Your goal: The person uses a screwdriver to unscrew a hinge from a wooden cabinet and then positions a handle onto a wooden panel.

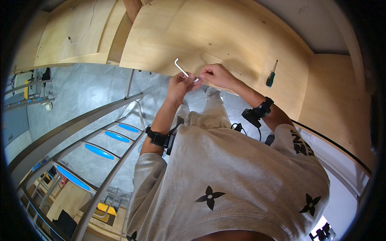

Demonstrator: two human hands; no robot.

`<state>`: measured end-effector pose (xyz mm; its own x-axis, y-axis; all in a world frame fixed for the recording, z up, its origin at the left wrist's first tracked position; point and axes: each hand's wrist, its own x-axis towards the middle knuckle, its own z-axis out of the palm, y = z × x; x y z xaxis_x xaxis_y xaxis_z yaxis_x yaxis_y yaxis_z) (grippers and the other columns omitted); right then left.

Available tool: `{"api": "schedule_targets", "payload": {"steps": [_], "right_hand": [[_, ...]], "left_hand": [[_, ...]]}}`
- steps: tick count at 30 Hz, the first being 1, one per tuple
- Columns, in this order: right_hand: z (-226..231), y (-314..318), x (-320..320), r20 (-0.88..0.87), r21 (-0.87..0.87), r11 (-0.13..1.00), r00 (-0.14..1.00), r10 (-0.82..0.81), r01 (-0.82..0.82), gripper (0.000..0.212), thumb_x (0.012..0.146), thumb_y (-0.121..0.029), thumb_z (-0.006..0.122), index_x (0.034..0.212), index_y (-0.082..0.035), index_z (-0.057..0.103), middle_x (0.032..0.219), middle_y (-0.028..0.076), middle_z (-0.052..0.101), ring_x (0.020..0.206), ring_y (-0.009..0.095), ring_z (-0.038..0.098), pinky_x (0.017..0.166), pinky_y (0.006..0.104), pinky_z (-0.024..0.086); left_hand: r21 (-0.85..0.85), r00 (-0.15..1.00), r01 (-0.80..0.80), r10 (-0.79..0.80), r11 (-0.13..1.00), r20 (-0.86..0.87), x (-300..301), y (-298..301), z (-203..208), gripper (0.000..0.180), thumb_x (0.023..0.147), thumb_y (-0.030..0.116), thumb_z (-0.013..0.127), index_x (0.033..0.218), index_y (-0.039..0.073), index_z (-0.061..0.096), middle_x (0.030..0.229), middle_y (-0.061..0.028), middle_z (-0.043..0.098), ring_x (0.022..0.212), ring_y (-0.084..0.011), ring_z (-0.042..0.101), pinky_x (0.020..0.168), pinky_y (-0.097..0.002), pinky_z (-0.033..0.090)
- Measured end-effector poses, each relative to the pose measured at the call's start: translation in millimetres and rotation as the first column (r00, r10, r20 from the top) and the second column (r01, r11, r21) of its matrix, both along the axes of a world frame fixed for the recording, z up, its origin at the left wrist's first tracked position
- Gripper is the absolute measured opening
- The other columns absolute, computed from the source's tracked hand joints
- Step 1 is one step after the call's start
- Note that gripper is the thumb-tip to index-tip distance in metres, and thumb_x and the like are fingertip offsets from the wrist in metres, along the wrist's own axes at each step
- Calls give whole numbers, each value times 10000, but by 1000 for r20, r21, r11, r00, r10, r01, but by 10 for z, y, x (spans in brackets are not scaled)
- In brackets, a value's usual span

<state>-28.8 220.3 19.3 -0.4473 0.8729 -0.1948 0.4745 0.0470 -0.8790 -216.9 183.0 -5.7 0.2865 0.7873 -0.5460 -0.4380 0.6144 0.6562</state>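
Note:
My left hand (179, 85) is closed around a thin white rod with a hooked end (181, 68). The hook sticks up past the fingers, over the edge of a pale wooden board (161, 44). A short light-coloured end shows by the fingertips. Close beside it, my right hand (218, 75) is closed in a pinch, its fingertips almost meeting the left ones. What sits in that pinch is too small to make out. On the board, to the right of my hands, lies a screwdriver (272, 76) with a dark green handle.
A metal stepladder (72, 120) with blue-topped steps stands at my left on the grey tiled floor (92, 86). Wooden panels (333, 92) rise at the right. A thin cable (86, 34) lies on wood at the upper left. Yellow-and-grey items (106, 209) stand at the lower left.

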Motion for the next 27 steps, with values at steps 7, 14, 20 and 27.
{"api": "schedule_targets", "payload": {"steps": [7,14,20,27], "right_hand": [[295,49,-84,189,-307,946,981,-43,101,290,826,-260,546,692,-15,626,523,86,571,511,149,555,509,330,440],[-11,17,27,130,-163,986,991,39,-18,171,786,-176,577,746,-19,631,611,86,611,575,149,579,554,314,463],[38,-15,97,-113,-86,995,993,33,-43,76,784,-15,595,857,6,603,738,40,612,687,85,559,622,246,462],[-620,385,760,-83,-55,951,947,-309,305,103,783,-74,632,844,8,647,715,65,646,611,111,611,578,258,499]], "left_hand": [[19,1000,-4,4,1000,4,-4,-13,40,142,902,130,574,939,-5,546,948,-181,643,844,-265,662,760,-360,562],[33,998,25,-23,999,-50,24,-11,-18,148,900,127,579,953,-7,549,938,-181,646,828,-262,666,743,-356,566],[-32,1000,-22,22,999,4,5,-13,-39,150,904,131,574,962,-6,552,956,-191,641,836,-264,663,754,-350,561],[-23,999,-5,4,1000,-33,-15,-61,-43,179,908,132,565,988,-26,538,964,-199,637,837,-261,661,759,-350,557]]}}
